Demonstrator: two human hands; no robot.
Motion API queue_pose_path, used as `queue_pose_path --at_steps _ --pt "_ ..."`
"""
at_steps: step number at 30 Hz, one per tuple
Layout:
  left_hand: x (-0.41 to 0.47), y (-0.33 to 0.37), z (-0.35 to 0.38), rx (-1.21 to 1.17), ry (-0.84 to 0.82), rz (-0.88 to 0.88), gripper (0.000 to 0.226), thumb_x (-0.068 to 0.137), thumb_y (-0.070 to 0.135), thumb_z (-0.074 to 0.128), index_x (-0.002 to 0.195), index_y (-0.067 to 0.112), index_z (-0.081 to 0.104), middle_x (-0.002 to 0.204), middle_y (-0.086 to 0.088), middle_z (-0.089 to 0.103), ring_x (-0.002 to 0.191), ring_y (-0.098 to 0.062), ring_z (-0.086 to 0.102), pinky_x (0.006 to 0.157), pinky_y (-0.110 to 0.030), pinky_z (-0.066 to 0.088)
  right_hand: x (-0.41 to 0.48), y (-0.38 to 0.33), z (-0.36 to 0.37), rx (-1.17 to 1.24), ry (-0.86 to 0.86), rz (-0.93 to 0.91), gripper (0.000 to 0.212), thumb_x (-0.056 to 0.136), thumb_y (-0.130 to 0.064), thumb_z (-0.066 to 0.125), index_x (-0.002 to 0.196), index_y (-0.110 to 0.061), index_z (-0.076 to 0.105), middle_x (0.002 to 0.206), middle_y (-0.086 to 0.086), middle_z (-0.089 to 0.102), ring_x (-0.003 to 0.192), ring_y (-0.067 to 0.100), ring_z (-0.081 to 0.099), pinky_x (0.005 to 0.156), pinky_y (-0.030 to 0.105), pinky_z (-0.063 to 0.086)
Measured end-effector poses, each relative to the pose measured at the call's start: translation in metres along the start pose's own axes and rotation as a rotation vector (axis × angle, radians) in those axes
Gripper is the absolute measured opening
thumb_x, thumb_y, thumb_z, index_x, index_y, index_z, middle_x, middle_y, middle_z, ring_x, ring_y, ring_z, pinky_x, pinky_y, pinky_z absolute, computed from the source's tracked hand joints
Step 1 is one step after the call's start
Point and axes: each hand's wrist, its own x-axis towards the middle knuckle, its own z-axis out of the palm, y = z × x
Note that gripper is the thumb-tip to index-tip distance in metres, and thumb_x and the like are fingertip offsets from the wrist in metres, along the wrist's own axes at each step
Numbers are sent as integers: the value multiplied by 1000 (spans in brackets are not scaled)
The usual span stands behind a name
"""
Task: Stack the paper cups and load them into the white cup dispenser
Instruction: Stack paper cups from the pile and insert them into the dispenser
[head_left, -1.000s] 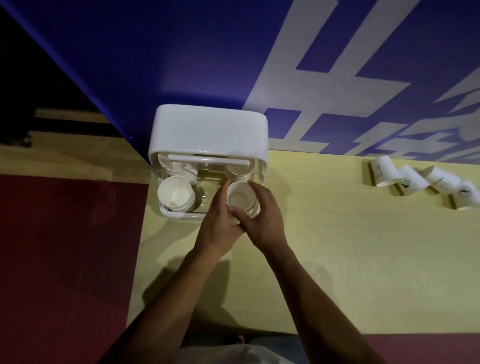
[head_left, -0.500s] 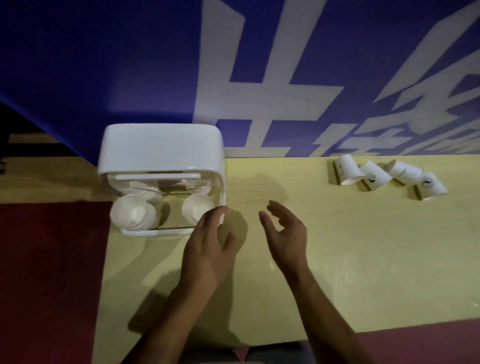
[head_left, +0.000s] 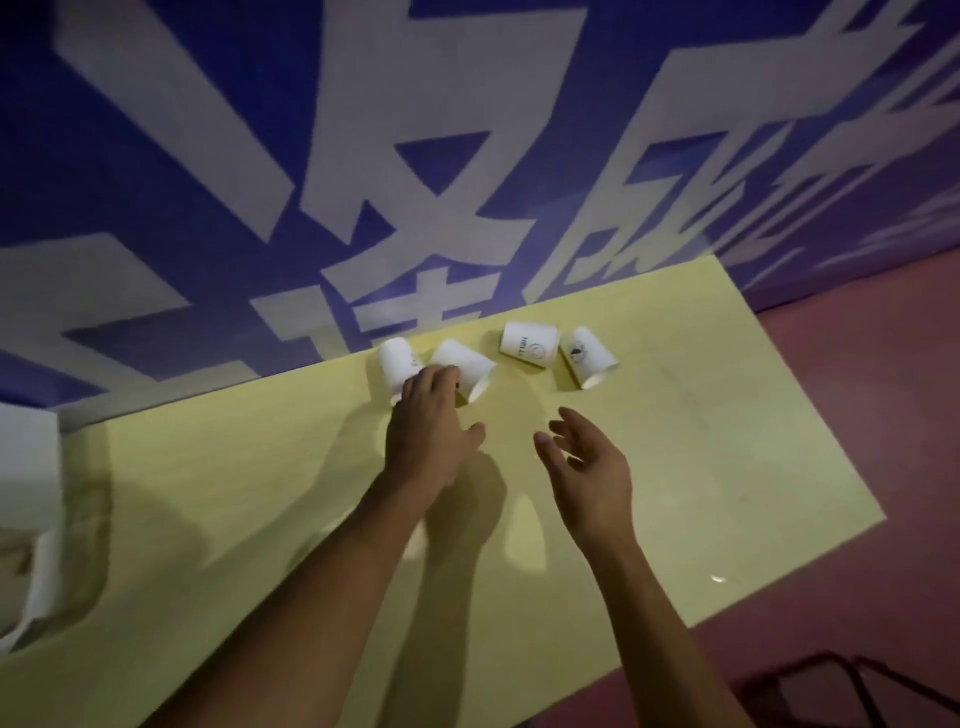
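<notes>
A blue wall (head_left: 156, 156) with large white characters backs a pale yellow table (head_left: 701, 467), and red floor (head_left: 883, 389) shows past the table's right end. At the far left edge a corner of the white cup dispenser (head_left: 26, 493) is just in view, well apart from everything else.

Four paper cups lie on their sides in a loose row near the wall. The left hand (head_left: 426, 436) reaches over the leftmost cup (head_left: 395, 358) and the second cup (head_left: 465, 364), fingers stretched forward and thumb held out to the side, so it has hold of nothing. The blur makes it hard to say whether the fingertips touch a cup or hover just above. The third cup (head_left: 529, 343) and fourth cup (head_left: 587, 356) lie just beside each other further right. The right hand (head_left: 587, 467) hangs nearer the person, fingers loosely spread and empty.

The likely trouble is rolling: cups on their sides (light, tapered, curving as they roll) could skid off toward the wall if the left fingers land on top instead of closing round one. Thin paper would also crush or go oval under a hard squeeze, and an oval rim would not nest cleanly. The mouths seem to point in different directions, so cups joined without turning would jam rather than stack.
</notes>
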Motion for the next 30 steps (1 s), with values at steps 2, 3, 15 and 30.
queue_pose_path --at_steps 2,3,15,30 --pt "34 15 21 267 -72 147 89 80 44 80 153 23 34 158 -2 36 142 -25 35 113 -40 35 28 15 -26 -28 -6 18 47 93 -30 75 138 -20 64 114 -10 72 108 10 69 97 32 55" --pt "50 24 30 378 -102 208 95 79 44 81 156 24 29 161 -3 31 145 -26 31 114 -40 32 42 23 -38 -47 -12 27 48 93 -30 75 138 -19 64 113 -10 71 108 11 69 95 30 54" --pt "167 120 103 645 -199 380 62 92 32 70 145 19 42 143 -5 56 127 -25 53 105 -37 41 160 81 -68 -137 -24 183 92 80 -49 84 154 -14 41 147 10 52 130 28 55 107 44 49" --pt "7 63 9 -232 193 112 77 76 50 86 138 15 58 127 5 59 110 -14 61 81 -34 63 177 75 -35 65 114 1 48 81 -41 85 116 -28 56 107 -18 62 106 18 65 81 25 55"
